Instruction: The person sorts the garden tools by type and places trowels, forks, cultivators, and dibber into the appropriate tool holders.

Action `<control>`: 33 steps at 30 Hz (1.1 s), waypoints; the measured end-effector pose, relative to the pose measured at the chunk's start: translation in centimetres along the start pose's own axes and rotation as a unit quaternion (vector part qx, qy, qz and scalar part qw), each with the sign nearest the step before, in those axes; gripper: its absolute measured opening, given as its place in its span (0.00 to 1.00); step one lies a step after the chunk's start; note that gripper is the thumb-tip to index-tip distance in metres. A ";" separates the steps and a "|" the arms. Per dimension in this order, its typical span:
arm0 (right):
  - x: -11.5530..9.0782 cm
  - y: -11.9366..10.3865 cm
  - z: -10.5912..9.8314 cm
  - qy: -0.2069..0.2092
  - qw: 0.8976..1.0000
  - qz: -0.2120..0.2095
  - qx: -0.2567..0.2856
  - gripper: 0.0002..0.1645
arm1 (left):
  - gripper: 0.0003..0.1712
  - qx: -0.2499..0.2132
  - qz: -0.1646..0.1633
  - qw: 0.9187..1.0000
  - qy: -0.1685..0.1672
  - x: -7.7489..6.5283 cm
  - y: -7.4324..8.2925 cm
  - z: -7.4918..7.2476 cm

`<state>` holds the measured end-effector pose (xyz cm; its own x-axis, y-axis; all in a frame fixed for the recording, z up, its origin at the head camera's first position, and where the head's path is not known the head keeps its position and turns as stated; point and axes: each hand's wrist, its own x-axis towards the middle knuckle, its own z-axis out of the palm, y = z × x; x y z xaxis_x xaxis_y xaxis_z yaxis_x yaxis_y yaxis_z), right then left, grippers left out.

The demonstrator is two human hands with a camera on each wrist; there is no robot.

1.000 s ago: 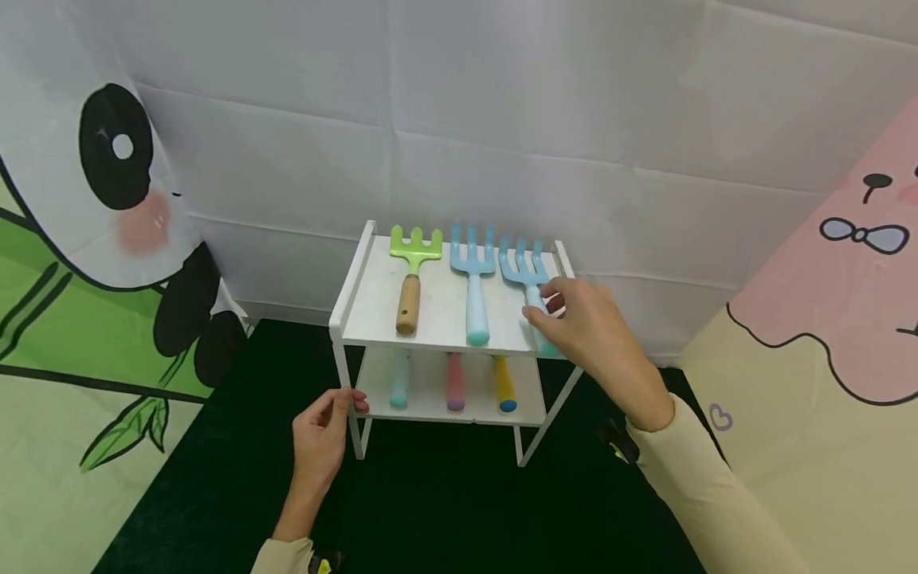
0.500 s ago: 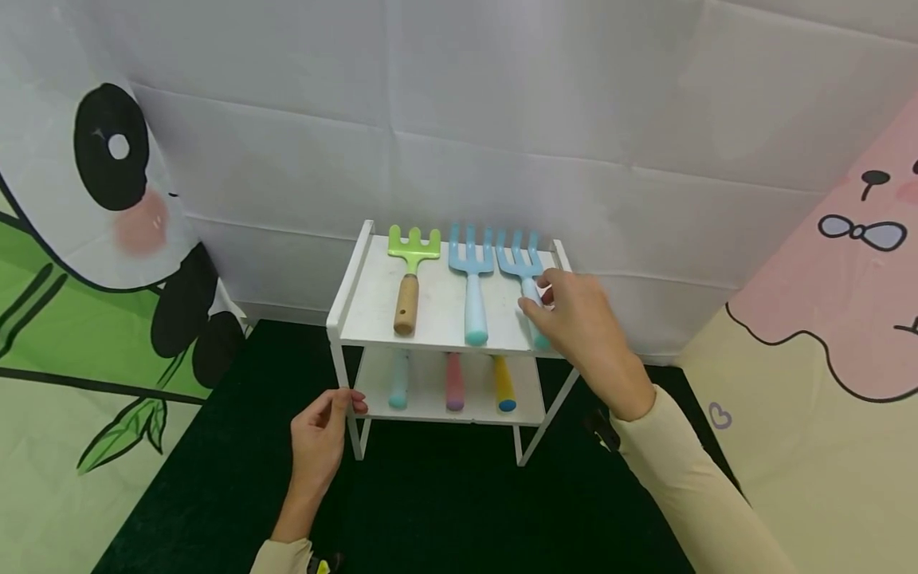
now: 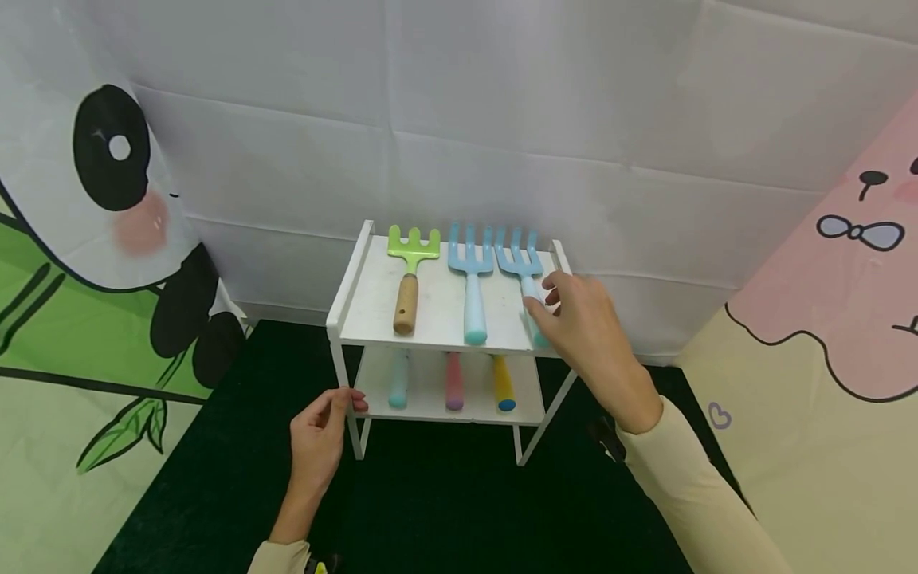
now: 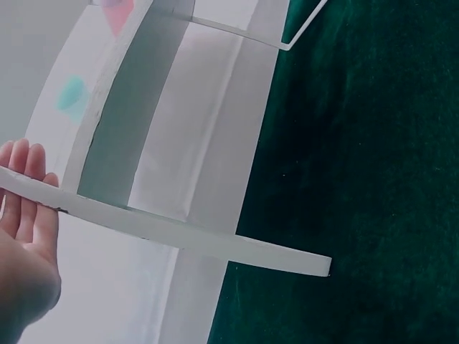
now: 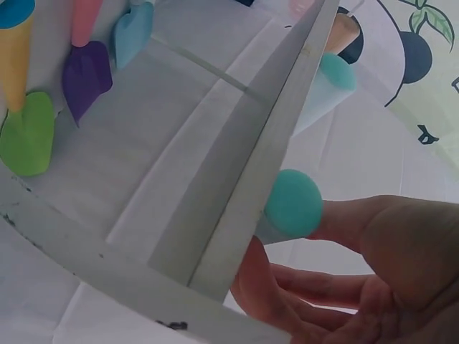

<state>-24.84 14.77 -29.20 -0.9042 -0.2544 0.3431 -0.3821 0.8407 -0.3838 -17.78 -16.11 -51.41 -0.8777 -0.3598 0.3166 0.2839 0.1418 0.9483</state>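
Three hand forks lie tines-back on the top shelf of a white rack [image 3: 373, 311]: a green one with a wooden handle [image 3: 406, 303] at left, a light-blue one [image 3: 474, 295] in the middle, another light-blue one [image 3: 521, 263] at right. My right hand [image 3: 591, 335] is at the right fork's handle, thumb over it and index finger spread to its right side. In the right wrist view, that handle's turquoise end [image 5: 294, 204] shows between thumb and fingers. My left hand [image 3: 318, 434] holds the rack's front left leg [image 4: 143, 222], its fingers reaching past it.
Several tools lie on the lower shelf, with turquoise [image 3: 398, 383], pink [image 3: 455, 383] and yellow [image 3: 504, 384] handles; the right wrist view shows trowel blades, one green [image 5: 29, 136], one purple [image 5: 87, 79]. A white cloth wall [image 3: 502, 96] stands behind the rack; dark green carpet [image 3: 445, 510] lies below.
The right fork has shifted slightly left and straightened beside the middle one. My right hand first went left with it, then drew back a little right, its fingers loosening. My left hand has stayed put.
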 end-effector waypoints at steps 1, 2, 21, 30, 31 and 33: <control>-0.1 0.0 -0.1 0.002 1.000 -0.002 0.000 0.18 | 0.17 0.000 -0.001 1.000 -0.003 0.0 -0.1 -0.1; -0.3 0.0 -0.1 0.003 1.000 -0.003 0.000 0.18 | 0.17 0.001 -0.003 1.000 -0.006 0.0 -0.1 -0.1; -4.0 0.5 0.1 0.107 0.991 -0.075 0.036 0.08 | 0.21 0.058 -0.032 0.998 -0.017 -0.7 0.9 -0.9; -5.9 1.6 1.0 0.157 0.978 -0.126 0.047 0.06 | 0.20 0.108 -0.012 0.994 0.032 -1.2 2.0 -1.3; -6.1 1.7 1.1 0.162 0.977 -0.132 0.050 0.06 | 0.19 0.115 -0.007 0.993 0.036 -1.3 2.1 -1.3; -6.6 2.2 1.4 0.172 0.973 -0.143 0.057 0.06 | 0.19 0.129 0.000 0.991 0.046 -1.4 2.2 -1.4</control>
